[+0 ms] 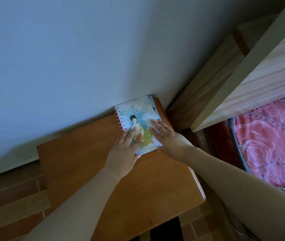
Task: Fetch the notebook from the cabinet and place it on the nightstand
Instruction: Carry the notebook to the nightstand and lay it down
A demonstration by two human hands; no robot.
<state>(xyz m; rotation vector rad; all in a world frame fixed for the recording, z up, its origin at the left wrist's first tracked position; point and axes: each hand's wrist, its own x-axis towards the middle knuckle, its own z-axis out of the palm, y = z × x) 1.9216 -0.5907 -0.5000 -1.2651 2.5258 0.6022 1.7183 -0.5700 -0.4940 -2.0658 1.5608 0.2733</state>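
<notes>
We see the spiral-bound notebook (pixel 139 124) lying flat on the wooden nightstand (pixel 89 164), in its far corner against the pale wall (pixel 86 58) and next to the wooden bed frame (pixel 242 80). Both forearms reach forward from below. Our left hand (pixel 124 153) rests palm down on the cover's near left part, fingers straight and slightly spread. Our right hand (pixel 169 138) lies flat over the near right edge, fingers extended, thumb tucked at the lower edge. Neither hand grips it. A pink floral mattress (pixel 268 141) lies to the right.
</notes>
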